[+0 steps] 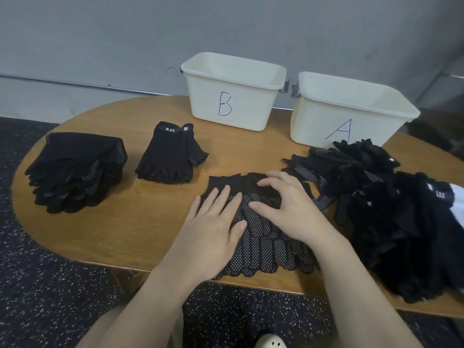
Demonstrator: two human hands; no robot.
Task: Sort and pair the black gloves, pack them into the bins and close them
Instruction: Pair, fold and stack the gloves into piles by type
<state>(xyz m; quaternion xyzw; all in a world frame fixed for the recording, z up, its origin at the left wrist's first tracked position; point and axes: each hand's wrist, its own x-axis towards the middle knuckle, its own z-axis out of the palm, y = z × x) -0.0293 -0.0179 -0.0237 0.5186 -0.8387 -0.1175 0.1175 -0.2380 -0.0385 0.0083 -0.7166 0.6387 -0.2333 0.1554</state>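
Note:
Two dotted black gloves [266, 247] lie side by side at the table's front edge, cuffs pointing away from me. My left hand [213, 229] presses flat on the left glove with straight fingers. My right hand [288, 204] rests on the right glove near its cuff, fingers slightly bent. A stack of dotted gloves [75, 169] sits at the far left. A stack of fingerless gloves [170, 156] marked 5.11 lies beside it. A loose heap of unsorted black gloves [391, 212] fills the right side. Bin B [226, 106] and bin A [336, 121] stand open at the back.
The oval wooden table [125, 222] stands against a grey wall. Speckled dark floor surrounds it. Both bins are cream plastic with no lids in sight. A white shoe [271, 342] shows at the bottom edge.

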